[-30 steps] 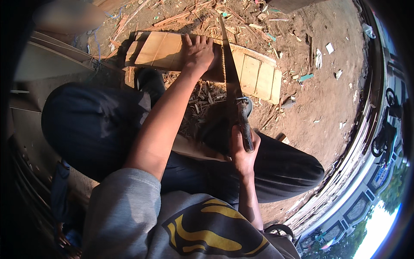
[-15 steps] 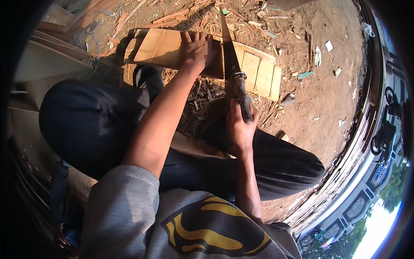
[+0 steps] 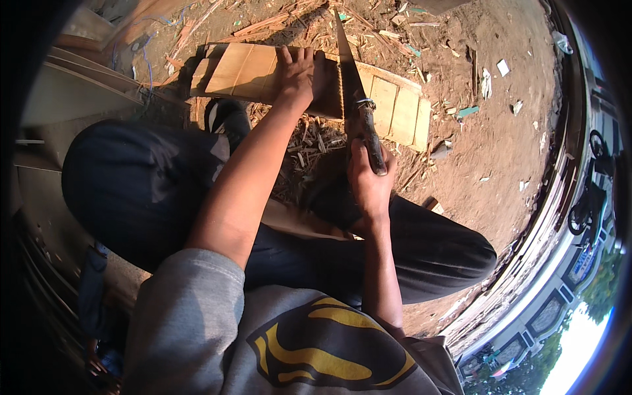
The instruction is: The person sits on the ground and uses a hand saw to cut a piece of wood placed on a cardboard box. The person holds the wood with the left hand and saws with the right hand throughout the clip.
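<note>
A light wooden board [image 3: 240,71] with dark lines across it lies sideways in front of me, close to the ground. My left hand [image 3: 297,79] presses flat on it left of the saw, fingers spread and gripping nothing. In my right hand [image 3: 370,181] is the dark, worn handle of a handsaw [image 3: 353,72], the fingers wrapped round it. Its tapering blade crosses the board and points away from me. Along the blade's left side runs a pale, jagged strip. How deep the blade sits in the wood cannot be made out.
Wood splinters [image 3: 319,140] and scraps litter the brown dirt around the board. My shoe [image 3: 227,118] is just below the board's left part, and my bent knees flank my arms. Panels [image 3: 85,85] lean at left. Long strips and a parked motorcycle [image 3: 586,207] stand at right.
My right hand and the saw handle have moved a little farther from me, along the saw's line. My left hand and the board look the same.
</note>
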`<act>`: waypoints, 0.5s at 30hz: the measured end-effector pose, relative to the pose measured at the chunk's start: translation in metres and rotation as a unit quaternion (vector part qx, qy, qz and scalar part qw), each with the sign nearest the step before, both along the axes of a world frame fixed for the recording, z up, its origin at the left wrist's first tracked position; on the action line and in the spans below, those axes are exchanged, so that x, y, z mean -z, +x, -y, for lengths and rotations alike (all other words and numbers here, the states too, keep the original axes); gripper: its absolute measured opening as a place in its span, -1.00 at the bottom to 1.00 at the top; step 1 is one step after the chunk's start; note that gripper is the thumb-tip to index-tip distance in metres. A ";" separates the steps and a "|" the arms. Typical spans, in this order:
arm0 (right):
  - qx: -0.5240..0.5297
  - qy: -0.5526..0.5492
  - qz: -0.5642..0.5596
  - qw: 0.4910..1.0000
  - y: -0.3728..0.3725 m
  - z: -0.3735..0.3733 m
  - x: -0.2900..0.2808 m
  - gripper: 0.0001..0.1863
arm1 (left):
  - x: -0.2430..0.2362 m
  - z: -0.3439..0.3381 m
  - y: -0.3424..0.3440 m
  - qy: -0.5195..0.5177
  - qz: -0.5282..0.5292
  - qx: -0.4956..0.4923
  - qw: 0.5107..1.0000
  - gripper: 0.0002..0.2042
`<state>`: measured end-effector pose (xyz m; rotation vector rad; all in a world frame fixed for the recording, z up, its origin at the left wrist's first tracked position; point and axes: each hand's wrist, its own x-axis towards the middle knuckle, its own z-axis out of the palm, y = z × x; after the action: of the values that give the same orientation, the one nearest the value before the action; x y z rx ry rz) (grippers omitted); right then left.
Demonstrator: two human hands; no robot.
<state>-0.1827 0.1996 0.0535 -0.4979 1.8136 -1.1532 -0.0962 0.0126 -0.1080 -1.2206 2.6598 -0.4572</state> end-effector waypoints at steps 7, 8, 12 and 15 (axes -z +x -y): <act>-0.026 0.021 -0.012 0.999 0.009 -0.072 -0.034 -0.81 | -0.036 0.003 -0.016 0.168 -0.146 -0.089 0.971 -0.63; -0.022 0.028 -0.002 0.999 0.008 -0.059 -0.030 -0.81 | -0.017 0.005 -0.012 0.104 -0.131 -0.066 0.984 -0.64; -0.001 0.004 0.005 1.000 0.003 -0.004 -0.001 -0.81 | 0.017 0.003 0.009 -0.024 -0.124 0.029 0.992 -0.72; -0.044 0.017 -0.031 0.998 0.006 -0.038 -0.012 -0.79 | 0.012 0.004 -0.004 0.043 -0.162 -0.028 0.985 -0.73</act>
<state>-0.1770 0.2373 0.0650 -0.5942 1.8433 -1.0557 -0.0998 0.0091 -0.1198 -1.4482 2.8624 -0.1418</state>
